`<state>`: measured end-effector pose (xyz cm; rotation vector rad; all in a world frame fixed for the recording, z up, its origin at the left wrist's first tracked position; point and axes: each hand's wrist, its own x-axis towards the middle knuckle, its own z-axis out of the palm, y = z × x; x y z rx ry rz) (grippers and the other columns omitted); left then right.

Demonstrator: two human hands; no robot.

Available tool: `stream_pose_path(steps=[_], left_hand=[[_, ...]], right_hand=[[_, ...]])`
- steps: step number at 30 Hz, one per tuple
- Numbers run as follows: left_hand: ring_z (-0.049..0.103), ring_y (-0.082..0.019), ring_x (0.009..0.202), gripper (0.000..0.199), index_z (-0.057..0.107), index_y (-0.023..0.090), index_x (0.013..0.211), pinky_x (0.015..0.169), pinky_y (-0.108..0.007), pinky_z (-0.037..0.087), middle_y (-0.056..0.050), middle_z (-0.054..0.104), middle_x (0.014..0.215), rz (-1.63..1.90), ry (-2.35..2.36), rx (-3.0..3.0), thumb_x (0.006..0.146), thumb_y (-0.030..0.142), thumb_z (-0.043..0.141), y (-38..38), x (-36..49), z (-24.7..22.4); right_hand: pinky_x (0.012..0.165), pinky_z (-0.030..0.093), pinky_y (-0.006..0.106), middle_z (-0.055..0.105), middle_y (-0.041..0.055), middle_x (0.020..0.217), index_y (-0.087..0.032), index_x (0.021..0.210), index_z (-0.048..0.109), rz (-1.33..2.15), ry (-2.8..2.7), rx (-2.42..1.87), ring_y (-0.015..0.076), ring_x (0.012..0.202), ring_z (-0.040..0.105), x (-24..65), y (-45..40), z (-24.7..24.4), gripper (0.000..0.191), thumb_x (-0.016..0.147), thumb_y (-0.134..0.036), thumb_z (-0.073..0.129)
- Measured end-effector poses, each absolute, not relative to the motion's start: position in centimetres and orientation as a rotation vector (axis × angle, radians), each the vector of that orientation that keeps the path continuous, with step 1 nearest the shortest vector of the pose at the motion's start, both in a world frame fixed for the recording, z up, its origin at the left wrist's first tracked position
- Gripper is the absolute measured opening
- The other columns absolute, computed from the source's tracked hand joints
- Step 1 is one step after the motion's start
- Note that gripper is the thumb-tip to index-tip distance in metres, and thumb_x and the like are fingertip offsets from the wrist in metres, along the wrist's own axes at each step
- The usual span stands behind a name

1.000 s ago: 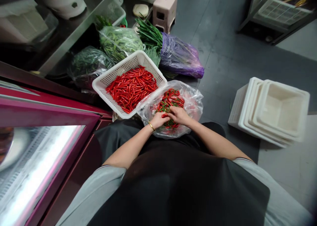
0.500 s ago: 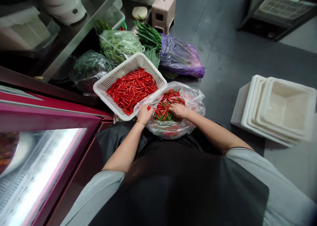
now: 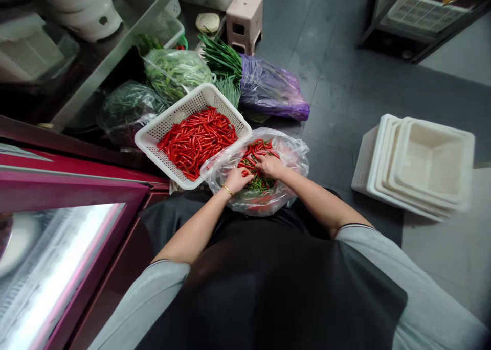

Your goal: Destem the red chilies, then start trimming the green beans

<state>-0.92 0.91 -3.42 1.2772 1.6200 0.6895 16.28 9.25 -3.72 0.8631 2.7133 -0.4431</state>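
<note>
A clear plastic bag (image 3: 289, 144) of red chilies with green stems (image 3: 261, 182) lies open in front of me. My left hand (image 3: 238, 180), with a gold bracelet at the wrist, is over the bag's left side, its fingers closed on red chilies. Reaching into the pile from the right, my right hand (image 3: 269, 166) has its fingers bent down among the chilies; its fingertips are partly hidden. Beside the bag, a white perforated basket (image 3: 151, 155) holds a heap of stemless red chilies (image 3: 199, 140).
Bagged greens (image 3: 178, 74) and chives in a purple bag (image 3: 272, 89) lie beyond the basket. A plastic stool (image 3: 244, 20) stands behind them. Stacked white baskets (image 3: 433, 161) are on the floor at right. A lit display cabinet (image 3: 76, 258) is close on the left.
My left hand has moved right, from the bag's edge to over the chilies, close to my right hand. The whole view has shifted slightly.
</note>
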Motion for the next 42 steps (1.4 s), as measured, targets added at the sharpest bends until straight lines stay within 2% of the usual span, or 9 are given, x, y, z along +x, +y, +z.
stream_pose_path(steps=[5,12,19,24,27,29,34,38,42], left_hand=[[0.054,-0.013,0.063,0.009,0.065,0.013,0.067,0.068,-0.027,0.044,-0.002,0.063,0.065,0.89,1.675,1.19,0.07,0.021,0.063,2.1,-0.9,-3.2],[0.055,-0.013,0.066,0.029,0.068,0.013,0.08,0.066,-0.026,0.044,-0.002,0.064,0.072,1.012,1.427,1.069,0.066,0.038,0.073,0.1,-0.4,-2.4],[0.047,-0.01,0.059,0.029,0.063,0.011,0.076,0.059,-0.023,0.038,0.0,0.057,0.065,0.788,1.26,1.259,0.072,0.039,0.068,-0.6,-1.5,-0.8],[0.043,-0.007,0.055,0.031,0.061,0.011,0.08,0.052,-0.021,0.033,0.002,0.052,0.063,0.768,1.055,1.268,0.071,0.039,0.071,-0.2,-2.7,2.4],[0.036,-0.005,0.046,0.034,0.059,0.012,0.08,0.044,-0.019,0.026,0.004,0.046,0.055,0.815,0.977,1.099,0.07,0.042,0.071,0.2,-2.9,3.4],[0.031,-0.003,0.04,0.034,0.056,0.013,0.075,0.039,-0.019,0.02,0.006,0.042,0.049,0.834,0.987,0.989,0.07,0.043,0.071,0.2,-2.6,3.5],[0.039,-0.005,0.036,0.028,0.056,0.012,0.071,0.034,-0.018,0.023,0.002,0.053,0.05,0.776,1.105,0.775,0.065,0.035,0.071,-0.3,-2.9,2.4],[0.054,-0.01,0.045,0.024,0.055,0.013,0.074,0.038,-0.019,0.035,-0.002,0.062,0.062,0.914,1.047,0.635,0.057,0.024,0.068,-0.4,-4.6,1.1],[0.036,-0.004,0.035,0.022,0.054,0.014,0.069,0.035,-0.018,0.025,0.006,0.047,0.046,0.979,1.124,0.741,0.063,0.027,0.071,0.3,-5.0,0.4]], right_hand=[[0.077,0.043,0.03,0.065,0.0129,0.103,-0.013,0.092,0.068,-0.738,2.779,1.083,0.0203,0.088,0.058,19.2,10.0,-1.6,0.018,0.083,-0.021,0.054],[0.051,0.042,0.022,0.059,-0.0016,0.062,-0.017,0.079,0.059,-2.002,2.282,1.68,0.0109,0.052,0.053,18.1,4.5,-0.3,0.022,0.081,-0.039,0.057],[0.051,0.031,0.021,0.046,-0.0035,0.054,-0.017,0.058,0.046,-1.823,2.603,1.325,0.0077,0.053,0.041,16.8,5.5,1.9,0.043,0.085,-0.05,0.052],[0.043,0.027,0.022,0.037,-0.0073,0.048,-0.019,0.067,0.045,-2.187,2.241,1.005,0.007,0.042,0.032,16.2,6.1,3.3,0.043,0.087,-0.056,0.046],[0.047,0.03,0.022,0.039,-0.0059,0.049,-0.017,0.071,0.052,-1.977,2.47,1.006,0.0081,0.044,0.036,15.6,5.7,4.1,0.044,0.089,-0.057,0.044],[0.056,0.034,0.023,0.05,-0.0006,0.057,-0.016,0.075,0.058,-1.528,2.805,1.232,0.0104,0.054,0.045,15.3,5.7,4.3,0.046,0.093,-0.054,0.039],[0.075,0.04,0.027,0.062,0.0128,0.107,-0.018,0.115,0.062,-0.49,2.81,1.415,0.0197,0.091,0.057,15.6,6.1,1.2,0.041,0.097,-0.044,0.036],[0.079,0.043,0.034,0.052,0.0203,0.128,-0.016,0.117,0.062,-0.282,2.621,1.024,0.0266,0.103,0.055,15.5,6.3,-2.7,0.036,0.095,-0.034,0.04],[0.074,0.043,0.032,0.058,0.0217,0.119,-0.01,0.114,0.06,-0.398,2.683,1.008,0.0233,0.09,0.06,15.2,7.5,-2.8,0.033,0.094,-0.024,0.039]])
